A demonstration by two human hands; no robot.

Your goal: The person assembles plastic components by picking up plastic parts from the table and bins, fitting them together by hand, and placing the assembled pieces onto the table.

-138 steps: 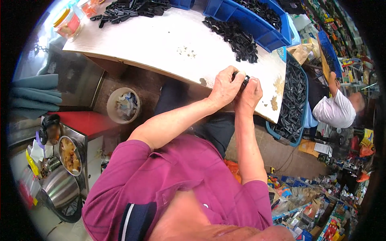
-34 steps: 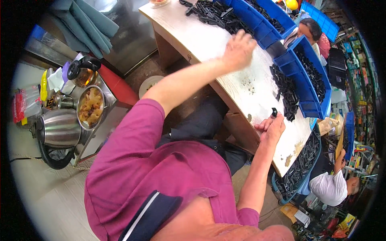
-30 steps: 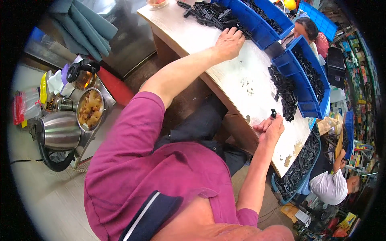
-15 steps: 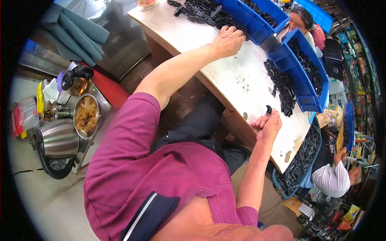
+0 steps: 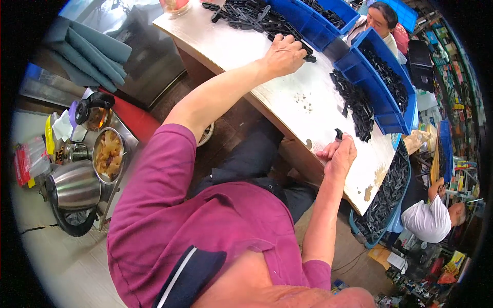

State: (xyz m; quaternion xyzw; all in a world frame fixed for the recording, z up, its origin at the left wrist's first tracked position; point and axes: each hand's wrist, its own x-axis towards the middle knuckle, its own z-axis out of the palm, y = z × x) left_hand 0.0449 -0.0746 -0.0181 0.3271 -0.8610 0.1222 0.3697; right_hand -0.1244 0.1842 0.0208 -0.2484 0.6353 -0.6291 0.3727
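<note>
My left hand [image 5: 284,55] is at the near edge of a pile of black plastic pieces [image 5: 249,14] on the white table [image 5: 287,97]. Its fingers are curled down with their tips hidden, and dark pieces show just past the knuckles, so what it grips is not visible. Over the table's near edge, my right hand [image 5: 340,154] is closed around a small curved black plastic piece [image 5: 338,134], whose end sticks up above thumb and fingers. A second heap of black pieces [image 5: 354,105] lies beyond this hand.
Blue bins [image 5: 367,77] holding black pieces line the table's far side. A tub [image 5: 382,205] full of black pieces stands past the right end. Across the table sits a person [image 5: 380,23]; another person [image 5: 429,220] is at the right. A kettle [image 5: 77,185] stands at left.
The view has shifted slightly, moving the scene left. Black pieces now show more plainly beside my left hand's fingers. My right hand keeps its hold on the small black plastic piece.
</note>
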